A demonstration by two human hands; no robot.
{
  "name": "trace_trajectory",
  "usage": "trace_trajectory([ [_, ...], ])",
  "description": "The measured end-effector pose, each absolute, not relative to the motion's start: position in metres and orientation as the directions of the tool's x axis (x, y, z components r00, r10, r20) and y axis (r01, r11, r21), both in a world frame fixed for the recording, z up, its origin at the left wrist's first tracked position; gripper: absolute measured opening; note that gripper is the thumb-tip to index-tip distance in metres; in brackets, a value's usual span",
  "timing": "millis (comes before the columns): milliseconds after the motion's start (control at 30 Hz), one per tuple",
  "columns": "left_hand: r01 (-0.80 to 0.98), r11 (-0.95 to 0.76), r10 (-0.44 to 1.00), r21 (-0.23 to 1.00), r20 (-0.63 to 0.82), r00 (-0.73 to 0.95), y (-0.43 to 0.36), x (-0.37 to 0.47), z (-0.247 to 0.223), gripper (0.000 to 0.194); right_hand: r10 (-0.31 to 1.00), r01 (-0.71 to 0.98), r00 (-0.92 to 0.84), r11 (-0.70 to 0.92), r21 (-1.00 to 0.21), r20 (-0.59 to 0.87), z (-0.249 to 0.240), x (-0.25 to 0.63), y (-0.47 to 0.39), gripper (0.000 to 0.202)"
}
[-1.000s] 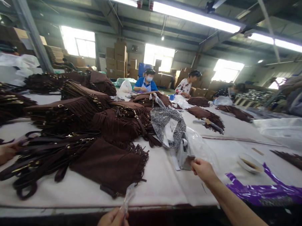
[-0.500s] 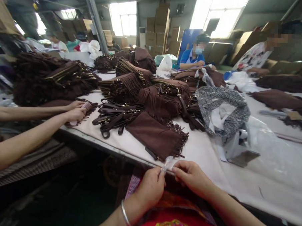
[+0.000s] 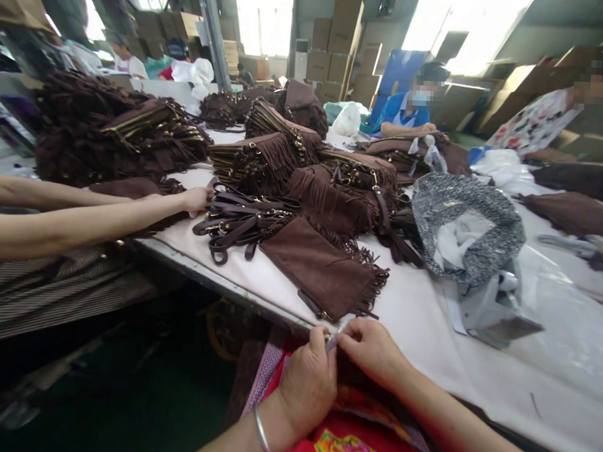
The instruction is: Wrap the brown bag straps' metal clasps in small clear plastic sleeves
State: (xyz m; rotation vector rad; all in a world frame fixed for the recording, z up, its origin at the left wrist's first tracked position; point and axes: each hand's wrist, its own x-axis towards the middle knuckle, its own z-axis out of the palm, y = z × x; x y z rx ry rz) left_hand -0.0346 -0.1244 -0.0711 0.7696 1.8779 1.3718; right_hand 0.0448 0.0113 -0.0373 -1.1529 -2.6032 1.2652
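Close to the table's front edge, my left hand [image 3: 311, 373] is closed in a pinch on a small piece of clear plastic [image 3: 346, 320]. My right hand [image 3: 371, 349] pinches the same piece from the other side, its fingertips nearly touching the left ones. What else may lie between the fingers is too small to make out. Just beyond my hands a flat brown fringed pouch [image 3: 324, 267] lies on the white-covered table [image 3: 408, 304], a zip along its near edge. Dark straps with metal clips [image 3: 246, 220] lie in a heap to its left.
Stacked brown fringed pouches [image 3: 264, 158] fill the table's middle, with another large pile [image 3: 110, 138] at left. A grey knitted bundle [image 3: 432, 198] and clear plastic sheeting [image 3: 568, 297] lie at right. A co-worker's hand [image 3: 197, 200] reaches in from the left; other people sit across the table.
The view has shifted, so the table contents appear further right. My hands have drawn closer together on the plastic. The co-worker's hand has moved from a pink comb-like tool toward the straps.
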Motion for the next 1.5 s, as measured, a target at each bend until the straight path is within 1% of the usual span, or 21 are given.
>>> trace_trajectory([
  [67,0.361,0.288,0.827,0.887,-0.041,-0.56,-0.126,-0.034,-0.074,0.044,0.629,0.609,-0.726,0.398,-0.686,-0.28,-0.037,0.043,0.012,0.02],
  [100,0.462,0.275,0.852,0.843,0.009,-0.524,-0.126,-0.034,-0.075,0.045,0.626,0.61,-0.728,0.402,-0.683,-0.281,-0.036,0.042,0.012,0.02],
  [167,0.537,0.226,0.883,0.813,0.061,-0.465,-0.126,-0.035,-0.073,0.038,0.62,0.611,-0.73,0.407,-0.679,-0.286,-0.034,0.042,0.013,0.021],
  [267,0.523,0.205,0.882,0.827,0.076,-0.464,-0.124,-0.038,-0.066,0.03,0.607,0.594,-0.74,0.388,-0.704,-0.29,-0.031,0.046,0.012,0.02],
  [333,0.459,0.226,0.859,0.859,0.046,-0.51,-0.121,-0.04,-0.063,0.025,0.585,0.57,-0.75,0.337,-0.75,-0.307,-0.031,0.051,0.009,0.02],
  [367,0.413,0.241,0.846,0.878,0.019,-0.534,-0.119,-0.041,-0.062,0.023,0.58,0.571,-0.741,0.278,-0.772,-0.339,-0.033,0.054,0.007,0.019],
  [433,0.294,0.271,0.815,0.917,-0.056,-0.577,-0.114,-0.042,-0.062,0.018,0.585,0.591,-0.685,0.098,-0.801,-0.434,-0.038,0.059,0.002,0.018],
  [500,0.138,0.301,0.783,0.944,-0.162,-0.601,-0.108,-0.042,-0.063,0.014,0.596,0.59,-0.613,-0.09,-0.802,-0.518,-0.044,0.063,-0.003,0.018],
  [567,-0.065,0.323,0.755,0.944,-0.299,-0.583,-0.104,-0.041,-0.065,0.013,0.603,0.552,-0.581,-0.201,-0.809,-0.546,-0.05,0.064,-0.006,0.017],
  [667,-0.39,0.321,0.742,0.863,-0.485,-0.463,-0.102,-0.038,-0.066,0.018,0.611,0.515,-0.566,-0.262,-0.816,-0.554,-0.052,0.065,-0.009,0.015],
  [767,-0.575,0.29,0.741,0.765,-0.56,-0.371,-0.105,-0.037,-0.064,0.021,0.622,0.524,-0.575,-0.219,-0.823,-0.532,-0.051,0.066,-0.01,0.016],
  [833,-0.644,0.266,0.757,0.717,-0.569,-0.321,-0.109,-0.037,-0.063,0.021,0.637,0.529,-0.595,-0.148,-0.835,-0.49,-0.051,0.068,-0.011,0.017],
  [1000,-0.753,0.249,0.774,0.61,-0.593,-0.224,-0.116,-0.037,-0.065,0.02,0.715,0.518,-0.625,0.08,-0.851,-0.313,-0.053,0.075,-0.015,0.018],
  [1067,-0.774,0.242,0.771,0.585,-0.601,-0.213,-0.117,-0.036,-0.067,0.019,0.729,0.514,-0.621,0.1,-0.852,-0.289,-0.054,0.077,-0.017,0.017],
  [1133,-0.794,0.222,0.777,0.566,-0.595,-0.207,-0.117,-0.033,-0.068,0.018,0.733,0.505,-0.603,0.046,-0.862,-0.315,-0.055,0.077,-0.019,0.013],
  [1167,-0.804,0.208,0.783,0.557,-0.588,-0.205,-0.116,-0.032,-0.068,0.018,0.729,0.498,-0.59,-0.011,-0.867,-0.348,-0.055,0.077,-0.02,0.011],
  [1233,-0.822,0.183,0.795,0.539,-0.573,-0.199,-0.115,-0.03,-0.068,0.018,0.697,0.476,-0.548,-0.195,-0.857,-0.463,-0.054,0.075,-0.022,0.009],
  [1300,-0.842,0.169,0.803,0.513,-0.567,-0.184,-0.114,-0.028,-0.067,0.018,0.622,0.427,-0.519,-0.405,-0.808,-0.586,-0.051,0.073,-0.024,0.01],
  [1367,-0.866,0.163,0.808,0.473,-0.568,-0.158,-0.115,-0.027,-0.067,0.019,0.539,0.373,-0.525,-0.55,-0.747,-0.659,-0.048,0.071,-0.025,0.012],
  [1433,-0.894,0.169,0.802,0.416,-0.584,-0.121,-0.116,-0.028,-0.066,0.018,0.488,0.341,-0.56,-0.6,-0.723,-0.669,-0.046,0.069,-0.026,0.014],
  [1500,-0.918,0.185,0.768,0.35,-0.634,-0.086,-0.117,-0.029,-0.066,0.014,0.48,0.35,-0.559,-0.602,-0.717,-0.676,-0.045,0.069,-0.027,0.017],
])
